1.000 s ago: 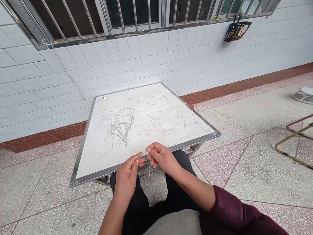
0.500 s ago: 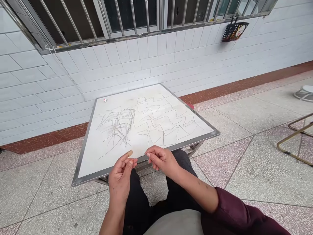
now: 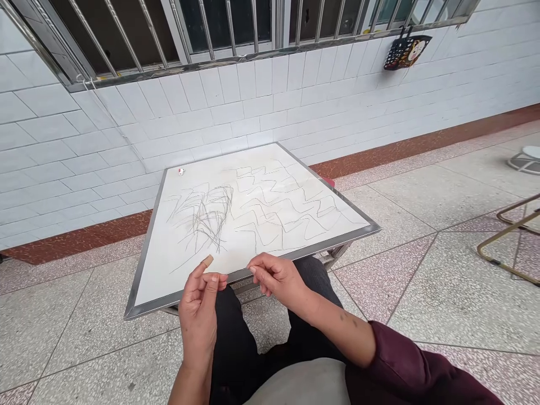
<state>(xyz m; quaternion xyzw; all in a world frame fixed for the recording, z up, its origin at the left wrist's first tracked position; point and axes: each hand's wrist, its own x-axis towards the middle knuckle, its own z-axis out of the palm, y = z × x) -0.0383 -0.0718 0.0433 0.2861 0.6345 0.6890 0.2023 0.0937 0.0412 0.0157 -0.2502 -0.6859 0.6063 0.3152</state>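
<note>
While the left hand (image 3: 198,320) sits open, the right hand (image 3: 276,278) pinches its fingertips together by the 6 o'clock edge of the counter (image 3: 169,303).

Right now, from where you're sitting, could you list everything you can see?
white board: 1, white with metal frame, on a low stand ahead
dark strands: many, blackish, tangled on the board's left, zigzag rows on its right
small object: 1, red and white, far corner of the board
barred window: 1, grey metal, above the wall
tiled wall: 1, white, behind the board
hanging basket: 1, black with patterned front, on the wall
floor tiles: many, speckled grey and pink, underfoot
metal frame: 1, gold, right edge
left hand: 1, fingertip plaster, near the board's edge
right hand: 1, at the board's near edge
sleeve: 1, maroon, right arm
</note>
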